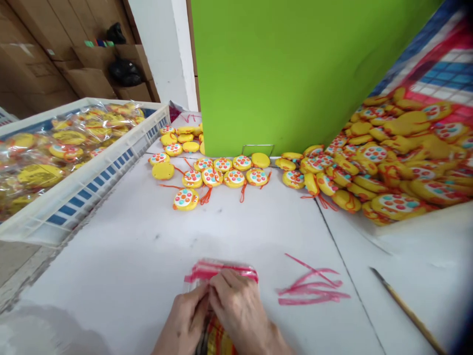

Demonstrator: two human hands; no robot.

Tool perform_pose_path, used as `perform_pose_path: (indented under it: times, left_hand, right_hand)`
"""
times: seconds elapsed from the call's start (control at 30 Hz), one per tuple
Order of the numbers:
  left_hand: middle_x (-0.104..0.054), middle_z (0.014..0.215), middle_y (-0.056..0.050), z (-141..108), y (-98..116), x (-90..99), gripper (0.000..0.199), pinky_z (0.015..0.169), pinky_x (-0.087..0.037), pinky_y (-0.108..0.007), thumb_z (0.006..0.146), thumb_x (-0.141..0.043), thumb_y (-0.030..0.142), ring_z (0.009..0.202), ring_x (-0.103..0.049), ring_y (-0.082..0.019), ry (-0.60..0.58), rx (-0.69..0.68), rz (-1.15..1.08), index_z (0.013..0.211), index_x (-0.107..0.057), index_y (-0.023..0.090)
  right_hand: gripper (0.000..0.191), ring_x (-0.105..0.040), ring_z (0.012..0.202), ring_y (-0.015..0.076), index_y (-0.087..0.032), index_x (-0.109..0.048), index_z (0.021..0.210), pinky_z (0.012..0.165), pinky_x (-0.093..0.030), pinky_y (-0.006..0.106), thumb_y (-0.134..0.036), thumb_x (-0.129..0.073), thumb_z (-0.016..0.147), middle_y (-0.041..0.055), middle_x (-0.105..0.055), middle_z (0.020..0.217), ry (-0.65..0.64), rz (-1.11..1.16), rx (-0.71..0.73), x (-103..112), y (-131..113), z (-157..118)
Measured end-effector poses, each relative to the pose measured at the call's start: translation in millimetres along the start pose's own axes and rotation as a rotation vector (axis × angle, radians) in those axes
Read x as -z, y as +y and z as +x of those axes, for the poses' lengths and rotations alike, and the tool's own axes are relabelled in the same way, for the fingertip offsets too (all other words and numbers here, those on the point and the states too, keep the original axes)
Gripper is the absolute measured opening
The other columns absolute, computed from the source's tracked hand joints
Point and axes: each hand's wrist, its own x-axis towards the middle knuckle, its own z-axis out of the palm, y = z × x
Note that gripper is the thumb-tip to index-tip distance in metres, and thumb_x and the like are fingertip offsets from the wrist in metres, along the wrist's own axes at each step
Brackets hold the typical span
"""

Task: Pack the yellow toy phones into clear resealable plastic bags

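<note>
Near the table's front edge, a stack of clear plastic bags (201, 271) with pink strips along the top lies under both hands. My left hand (186, 313) is closed, thumb and fingers pinching at the bags' upper part. My right hand (240, 303) presses against it from the right, its fingers bent over the same bags. The fingertips meet, and just what they pinch is partly hidden. Below the hands, red and yellow print shows on the stack. Several loose pink strips (312, 291) lie on the table to the right of my right hand.
Yellow animal-shaped toys (212, 176) with coloured dots and orange cords lie beyond the hands, before a green panel (277, 74). More toys (399, 202) heap up at right. A white crate (111, 170) of bagged toys stands left. A thin pointed tool (406, 308) lies right.
</note>
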Motion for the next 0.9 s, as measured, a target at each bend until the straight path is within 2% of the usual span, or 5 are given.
perform_pose_path:
  times: [0.43,0.57,0.7,0.8,0.9]
  left_hand:
    - [-0.068,0.083,-0.006,1.3,-32.0,8.7,0.032,0.071,-0.049,-0.028,0.084,-0.043,0.051,0.079,-0.063,-0.021,-0.067,0.168,-0.173,0.081,-0.052,0.020]
    - [-0.068,0.086,-0.007,1.4,-27.6,8.9,0.030,0.075,-0.049,-0.031,0.083,-0.047,0.049,0.083,-0.064,-0.022,-0.063,0.229,-0.260,0.084,-0.052,0.019]
    - [-0.068,0.086,-0.006,-0.3,-25.0,8.5,0.028,0.074,-0.049,-0.030,0.082,-0.051,0.046,0.083,-0.064,-0.021,-0.050,0.257,-0.324,0.083,-0.054,0.019]
    - [-0.068,0.085,-0.006,-1.0,-23.9,8.5,0.025,0.074,-0.048,-0.029,0.082,-0.051,0.044,0.083,-0.063,-0.021,-0.047,0.253,-0.333,0.082,-0.055,0.019]
    - [-0.068,0.084,-0.006,-1.1,-22.7,8.4,0.024,0.072,-0.048,-0.029,0.083,-0.051,0.042,0.083,-0.063,-0.021,-0.059,0.239,-0.320,0.081,-0.056,0.018]
  right_hand:
    - [0.024,-0.060,0.057,0.0209,-0.026,-0.060,0.070,0.048,-0.040,0.026,-0.045,-0.046,0.077,0.0009,-0.063,0.061,-0.079,-0.324,-0.995,102.2,160.5,-114.3]
    - [0.026,-0.057,0.051,0.0167,-0.027,-0.063,0.084,0.048,-0.044,0.026,-0.045,-0.046,0.076,0.0008,-0.063,0.066,-0.059,-0.270,-0.905,114.9,154.1,-131.7]
    - [0.052,-0.057,0.054,0.0119,-0.025,-0.046,0.125,0.047,-0.049,0.023,-0.041,-0.050,0.075,0.0074,-0.063,0.102,0.057,0.073,-0.777,122.7,137.5,-125.1]
    - [0.056,-0.059,0.059,0.0118,-0.024,-0.043,0.130,0.049,-0.051,0.025,-0.038,-0.047,0.076,0.0128,-0.045,0.132,0.095,-0.048,-0.704,122.7,123.3,-111.0]
    - [0.036,-0.058,0.054,0.0122,-0.024,-0.058,0.112,0.053,-0.050,0.025,-0.036,-0.042,0.082,0.0084,-0.063,0.107,0.050,-0.177,-0.662,114.9,112.6,-99.3]
